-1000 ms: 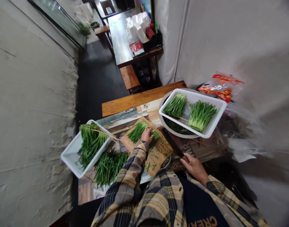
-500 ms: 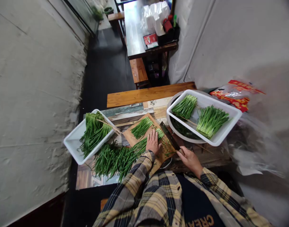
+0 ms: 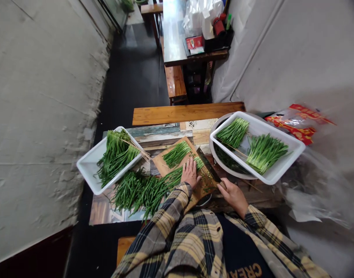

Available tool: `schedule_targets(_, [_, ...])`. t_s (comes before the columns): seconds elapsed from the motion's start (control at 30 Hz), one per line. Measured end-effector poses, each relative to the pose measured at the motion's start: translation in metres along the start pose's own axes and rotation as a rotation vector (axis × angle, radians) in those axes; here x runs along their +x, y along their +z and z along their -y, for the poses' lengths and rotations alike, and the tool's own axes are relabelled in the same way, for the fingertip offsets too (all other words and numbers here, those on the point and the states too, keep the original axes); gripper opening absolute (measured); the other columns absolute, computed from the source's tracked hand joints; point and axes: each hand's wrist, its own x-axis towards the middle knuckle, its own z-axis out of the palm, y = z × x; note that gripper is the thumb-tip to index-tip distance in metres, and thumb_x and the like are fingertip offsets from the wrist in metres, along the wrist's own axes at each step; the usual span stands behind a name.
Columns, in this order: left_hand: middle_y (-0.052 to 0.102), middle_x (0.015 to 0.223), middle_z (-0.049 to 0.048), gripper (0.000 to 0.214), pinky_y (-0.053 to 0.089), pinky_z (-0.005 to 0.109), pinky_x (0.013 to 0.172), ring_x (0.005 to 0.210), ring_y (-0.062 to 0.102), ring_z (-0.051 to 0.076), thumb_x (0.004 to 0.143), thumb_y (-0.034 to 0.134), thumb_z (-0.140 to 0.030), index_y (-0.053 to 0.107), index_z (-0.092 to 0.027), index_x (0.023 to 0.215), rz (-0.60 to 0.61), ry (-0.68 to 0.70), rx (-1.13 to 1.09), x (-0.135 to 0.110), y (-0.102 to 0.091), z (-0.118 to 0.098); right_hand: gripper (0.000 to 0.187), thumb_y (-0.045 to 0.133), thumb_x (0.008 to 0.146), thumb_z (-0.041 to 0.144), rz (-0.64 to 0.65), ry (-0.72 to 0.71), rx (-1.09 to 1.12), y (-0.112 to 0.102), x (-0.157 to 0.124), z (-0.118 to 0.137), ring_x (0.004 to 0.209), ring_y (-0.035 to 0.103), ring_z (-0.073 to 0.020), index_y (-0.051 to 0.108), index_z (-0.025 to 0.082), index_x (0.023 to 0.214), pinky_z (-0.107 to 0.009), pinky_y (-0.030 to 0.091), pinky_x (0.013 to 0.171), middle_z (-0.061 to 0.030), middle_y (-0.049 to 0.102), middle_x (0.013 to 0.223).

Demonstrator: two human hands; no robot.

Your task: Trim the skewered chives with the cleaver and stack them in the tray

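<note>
My left hand (image 3: 190, 173) lies with fingers stretched out on top of a bunch of garlic chives (image 3: 177, 176), over a wooden cutting board (image 3: 162, 165). Pale cut ends show just past its fingertips. My right hand (image 3: 234, 196) is closed round the handle of a kitchen knife (image 3: 208, 165). The dark blade slants over the board's right side, beside the chive ends. Small green bits (image 3: 207, 181) are scattered near it. A short skewered row of chives (image 3: 176, 153) lies further up the board. Loose chives (image 3: 136, 195) spread leftward on the table.
A white tray (image 3: 90, 170) with chives and thin sticks stands at left. At right, another white tray (image 3: 293, 154) with two chive bunches rests on a round basin (image 3: 213, 148). Plastic bags (image 3: 307, 123) lie beyond. A wooden bench (image 3: 188, 112) runs along the table's far side.
The whole view has shifted slightly. My hands, the knife and the chives keep nearly the same places relative to the board.
</note>
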Motion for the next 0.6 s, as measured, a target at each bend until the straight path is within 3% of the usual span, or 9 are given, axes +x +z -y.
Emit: schedule_targets(0.6, [0.003,0.153,0.016,0.089,0.01,0.051,0.112,0.141,-0.001,0.031,0.076,0.054,-0.048,0.012,-0.01,0.145,-0.006,0.016,-0.019,-0.0001,0.0019,0.0032,0.031,0.037,0.088,0.044,0.057,0.026,-0.025,-0.0051,0.0071,-0.0064,0.068,0.065,-0.019,0.055,0.022,0.099,-0.024,0.041,0.058,-0.0034,0.067,0.073])
